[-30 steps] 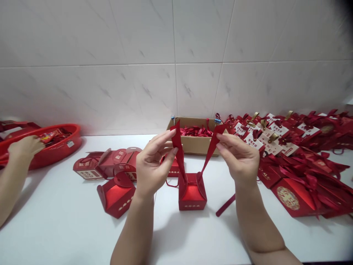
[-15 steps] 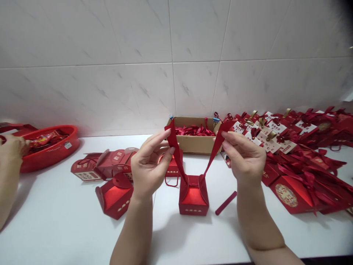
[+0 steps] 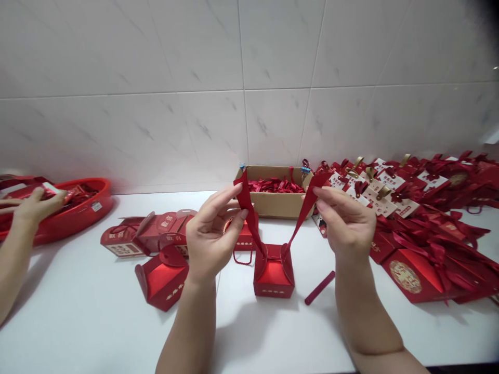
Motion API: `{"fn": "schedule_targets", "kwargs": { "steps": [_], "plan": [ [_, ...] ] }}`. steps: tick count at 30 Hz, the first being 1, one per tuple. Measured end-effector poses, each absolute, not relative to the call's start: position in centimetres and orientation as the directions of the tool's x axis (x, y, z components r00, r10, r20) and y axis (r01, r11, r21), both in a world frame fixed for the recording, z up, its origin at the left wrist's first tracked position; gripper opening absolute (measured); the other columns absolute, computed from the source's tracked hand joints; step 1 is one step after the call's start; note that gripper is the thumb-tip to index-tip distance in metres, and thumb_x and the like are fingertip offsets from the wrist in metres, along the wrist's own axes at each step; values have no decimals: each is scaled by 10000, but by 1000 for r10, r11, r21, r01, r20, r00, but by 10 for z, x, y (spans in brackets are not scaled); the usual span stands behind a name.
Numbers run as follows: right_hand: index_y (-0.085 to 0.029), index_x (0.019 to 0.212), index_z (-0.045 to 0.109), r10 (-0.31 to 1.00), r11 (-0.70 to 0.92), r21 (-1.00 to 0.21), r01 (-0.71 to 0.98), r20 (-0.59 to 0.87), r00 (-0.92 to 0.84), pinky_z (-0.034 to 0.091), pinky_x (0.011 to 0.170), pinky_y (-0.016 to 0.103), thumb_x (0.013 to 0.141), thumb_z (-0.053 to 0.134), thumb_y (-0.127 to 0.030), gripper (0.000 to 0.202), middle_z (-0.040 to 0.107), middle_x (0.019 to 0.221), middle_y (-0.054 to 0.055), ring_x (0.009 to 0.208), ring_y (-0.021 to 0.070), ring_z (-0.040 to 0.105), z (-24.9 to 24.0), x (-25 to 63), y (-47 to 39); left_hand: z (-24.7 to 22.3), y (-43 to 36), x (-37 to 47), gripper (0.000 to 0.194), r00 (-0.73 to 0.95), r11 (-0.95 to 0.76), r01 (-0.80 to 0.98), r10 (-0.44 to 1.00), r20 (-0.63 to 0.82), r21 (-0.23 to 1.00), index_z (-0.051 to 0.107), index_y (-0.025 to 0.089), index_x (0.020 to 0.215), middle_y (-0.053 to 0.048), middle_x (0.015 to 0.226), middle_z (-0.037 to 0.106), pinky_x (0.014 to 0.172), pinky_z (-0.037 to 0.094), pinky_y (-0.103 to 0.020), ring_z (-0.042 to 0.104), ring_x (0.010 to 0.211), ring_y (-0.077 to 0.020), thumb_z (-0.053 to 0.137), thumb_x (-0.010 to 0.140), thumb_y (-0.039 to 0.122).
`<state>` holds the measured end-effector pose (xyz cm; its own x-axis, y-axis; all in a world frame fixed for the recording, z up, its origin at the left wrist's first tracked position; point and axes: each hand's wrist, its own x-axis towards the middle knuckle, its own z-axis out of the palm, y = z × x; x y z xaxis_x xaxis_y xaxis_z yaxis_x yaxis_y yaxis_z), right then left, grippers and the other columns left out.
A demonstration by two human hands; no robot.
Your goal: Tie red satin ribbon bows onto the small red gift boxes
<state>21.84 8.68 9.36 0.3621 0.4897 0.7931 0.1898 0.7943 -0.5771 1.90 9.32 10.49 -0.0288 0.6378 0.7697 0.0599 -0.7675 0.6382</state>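
Note:
A small red gift box (image 3: pixel 274 278) stands upright on the white table between my forearms. A red ribbon (image 3: pixel 299 218) runs through its top, and both ends are drawn up and apart in a V. My left hand (image 3: pixel 212 234) pinches one end between thumb and fingers, while my right hand (image 3: pixel 345 221) pinches the other. To the right of the box lies a short dark red strip (image 3: pixel 319 288). Another red box (image 3: pixel 166 278) with raised flaps sits left of my left hand. Partly hidden behind that hand is a further red box with a cord handle (image 3: pixel 244 257).
An open cardboard box (image 3: pixel 268 204) of red ribbons stands by the tiled wall. Many finished-looking red boxes (image 3: pixel 421 270) crowd the right side. Red and cream boxes (image 3: pixel 144 234) lie at left, near a red basin (image 3: pixel 74 221) where a co-worker's hand (image 3: pixel 37 210) reaches in.
The small gift box has shifted very slightly upward in view, with the ribbon ends still pinched. The co-worker's hand has moved over the basin and now touches a wrapped item.

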Motion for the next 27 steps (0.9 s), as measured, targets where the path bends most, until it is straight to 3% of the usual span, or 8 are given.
{"fn": "schedule_targets", "kwargs": {
  "steps": [5, 8, 11, 13, 16, 22, 27],
  "plan": [
    [-288, 903, 731, 520, 791, -589, 166, 790, 325, 554, 739, 334, 754, 646, -193, 195, 708, 883, 18, 889, 194, 653, 93, 219, 86, 106, 95, 23, 384, 28, -764, 4, 646, 763, 646, 643, 231, 1105, -69, 1110, 630, 768, 597, -295, 654, 887, -167, 653, 741, 109],
    [-280, 906, 727, 589, 757, -641, 128, 754, 289, 562, 739, 327, 768, 640, -192, 185, 705, 897, 18, 874, 188, 661, 93, 221, 86, 105, 97, 24, 245, 54, -760, 26, 650, 758, 649, 696, 213, 952, -59, 990, 650, 754, 585, -273, 647, 870, -158, 656, 738, 102],
    [-247, 903, 718, 701, 678, -732, 73, 673, 236, 581, 685, 327, 775, 641, -222, 151, 703, 852, 25, 762, 181, 681, 91, 222, 89, 103, 98, 25, 97, 64, -730, 45, 684, 727, 682, 690, 188, 795, -43, 845, 656, 698, 577, -240, 649, 799, -140, 657, 741, 114],
    [-231, 907, 709, 758, 627, -778, 38, 620, 204, 584, 625, 309, 768, 651, -234, 150, 697, 772, 15, 655, 161, 673, 91, 221, 92, 102, 99, 28, 80, 64, -699, 14, 714, 697, 715, 667, 179, 806, -36, 808, 660, 692, 573, -235, 649, 761, -129, 663, 742, 132],
    [-218, 933, 697, 819, 562, -827, 12, 559, 133, 576, 596, 291, 757, 665, -253, 182, 691, 724, 8, 609, 144, 653, 90, 218, 95, 100, 99, 33, 128, 96, -651, -32, 753, 651, 758, 634, 173, 854, -35, 814, 666, 712, 562, -225, 650, 766, -122, 679, 736, 154],
    [-201, 927, 711, 816, 572, -819, -33, 573, -82, 566, 704, 313, 796, 624, -355, 220, 714, 858, 48, 786, 181, 668, 92, 214, 92, 98, 98, 41, 332, 259, -500, -102, 821, 508, 860, 497, 205, 1077, -19, 758, 647, 627, 523, -227, 634, 693, -124, 646, 781, 221],
    [-193, 857, 708, 860, 510, -860, 20, 510, -10, 573, 663, 288, 735, 693, -325, 180, 716, 792, 38, 731, 170, 674, 89, 209, 93, 99, 99, 41, 447, 316, -454, -105, 828, 463, 885, 421, 218, 1153, 2, 732, 615, 649, 505, -234, 604, 689, -118, 653, 771, 233]
  ]
}}
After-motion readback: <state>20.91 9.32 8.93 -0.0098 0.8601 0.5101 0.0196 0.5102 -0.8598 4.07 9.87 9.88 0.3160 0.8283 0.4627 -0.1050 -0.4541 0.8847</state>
